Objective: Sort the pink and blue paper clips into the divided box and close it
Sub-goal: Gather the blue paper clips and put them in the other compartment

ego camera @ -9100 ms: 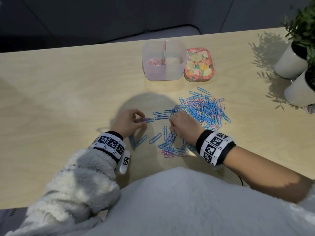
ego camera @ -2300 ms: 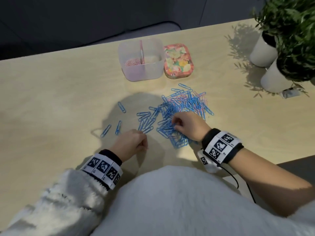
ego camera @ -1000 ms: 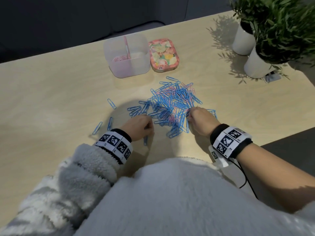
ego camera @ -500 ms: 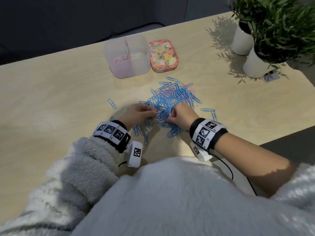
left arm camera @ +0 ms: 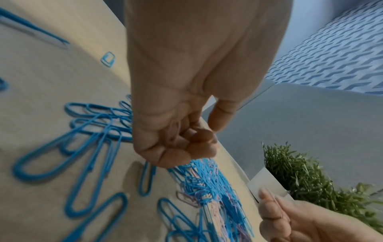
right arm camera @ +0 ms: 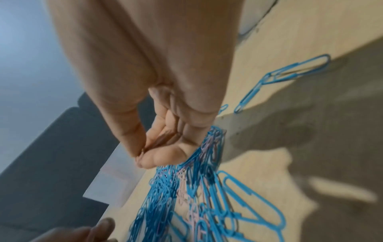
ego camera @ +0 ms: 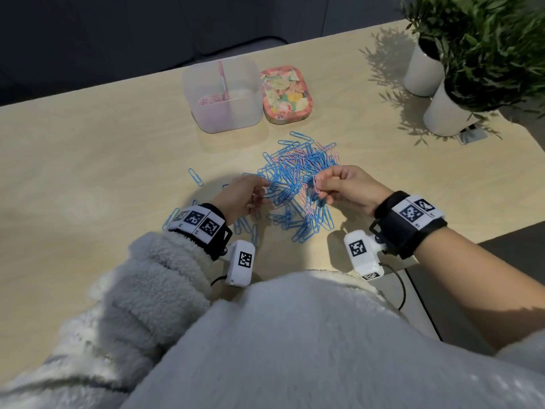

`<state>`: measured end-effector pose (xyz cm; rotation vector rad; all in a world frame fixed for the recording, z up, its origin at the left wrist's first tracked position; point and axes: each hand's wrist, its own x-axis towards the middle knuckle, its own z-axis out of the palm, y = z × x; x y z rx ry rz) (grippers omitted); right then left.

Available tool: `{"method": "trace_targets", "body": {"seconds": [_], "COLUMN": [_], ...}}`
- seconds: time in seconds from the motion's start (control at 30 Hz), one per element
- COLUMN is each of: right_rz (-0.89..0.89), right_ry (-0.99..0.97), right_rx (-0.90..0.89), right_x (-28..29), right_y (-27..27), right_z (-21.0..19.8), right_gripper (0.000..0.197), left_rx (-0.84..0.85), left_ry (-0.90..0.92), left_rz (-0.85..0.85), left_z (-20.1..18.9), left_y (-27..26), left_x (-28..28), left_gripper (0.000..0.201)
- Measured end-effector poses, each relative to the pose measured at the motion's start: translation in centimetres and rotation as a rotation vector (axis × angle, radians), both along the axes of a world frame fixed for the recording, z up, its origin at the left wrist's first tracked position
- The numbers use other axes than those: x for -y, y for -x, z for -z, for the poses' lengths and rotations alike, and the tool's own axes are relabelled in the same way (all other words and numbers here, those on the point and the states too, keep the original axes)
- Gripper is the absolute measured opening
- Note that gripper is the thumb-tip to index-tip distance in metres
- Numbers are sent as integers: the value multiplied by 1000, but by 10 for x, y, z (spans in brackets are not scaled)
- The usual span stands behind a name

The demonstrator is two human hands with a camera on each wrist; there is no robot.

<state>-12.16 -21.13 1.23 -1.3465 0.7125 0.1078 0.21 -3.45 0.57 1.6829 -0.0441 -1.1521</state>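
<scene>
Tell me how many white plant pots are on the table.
2, both at the table's far right corner: the farther pot near the back edge, and the nearer pot just in front of it. More may sit outside the frame.

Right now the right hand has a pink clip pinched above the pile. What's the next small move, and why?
Probably carry the pink clip in the right hand up to the divided box and drop it into the left compartment. Pink clips already lie there, the box stands open with its floral lid beside it, and the left hand rests at the pile, clear of that path.
</scene>
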Motion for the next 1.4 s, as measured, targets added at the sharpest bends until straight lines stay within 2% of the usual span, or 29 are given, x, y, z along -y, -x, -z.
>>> {"method": "trace_targets", "body": {"seconds": [0.07, 0.17, 0.23, 0.3, 0.37, 0.43, 0.5, 0.53, 0.57, 0.63, 0.8, 0.87, 0.93, 1.0, 1.1, 1.17, 1.27, 1.33, 1.4], "right_rz": [72, 140, 120, 2, -229, -426, -510, -530, -536, -470, -73, 45, 110, 138, -11, -243, -548, -639, -644], "right_ry": [-109, -237, -237, 57, 497, 830, 994, 1012, 984, 783, 210, -4, -91, -88, 136, 444, 890, 1074, 1189], "right_rx": [-22, -95, -145, -164, -157, -218, -276, -277, -259, -198, -70, -27, -22, -49, -91, -61, -24, -33, -65], "right_x": [2, 1, -3, -8, -13, -18, -24, -26, -25, -22, 1, 8, 11, 5, -15, -32, -54, -61, -61], "right_y": [-1, -2, -3, -1, 3, 5, 4, 3, 1, 0, 5, 5, 2, -3, -11, -18, -32, -37, -37], "right_z": [1, 3, 5, 14, 23, 28, 28, 29, 28, 29, 22, 14, 6, 4, 9, 14, 13, 11, 10], "right_gripper": [24, 28, 32, 36, 30, 24, 22, 21, 19, 17, 28, 26, 27, 27, 26, 27, 5, 12, 17], "left_rx": [70, 360, 516, 656, 763, 859, 944, 966, 965, 926, 872, 761, 627, 620, 698, 767, 874, 916, 962], "left_ry": [-35, -80, -131, -181, -235, -299, -323, -325, -328, -325, -237, -166, -82, -102, -165, -181, -254, -265, -272], "left_rz": [41, 227, 308, 381, 470, 564, 614, 617, 611, 577, 405, 350, 276, 279, 402, 468, 543, 573, 605], "left_z": [1, 6, 8, 10, 10, 11, 14, 17, 17, 16, 8, 8, 8, 9, 10, 14, 18, 16, 13], "left_y": [0, 6, 11, 12, 12, 14, 15, 15, 14, 10, -16, -25, -28, -27, -16, -12, -6, -2, 3], "left_x": [5, 10, 12, 11, 8, 6, 8, 10, 12, 14, -5, -17, -26, -31, -32, -31, -27, -24, -19], "left_gripper": [30, 43, 42, 33, 19, 18, 19, 18, 16, 14, 10, 6, 10, 16, 11, 6, 10, 14, 17]}}
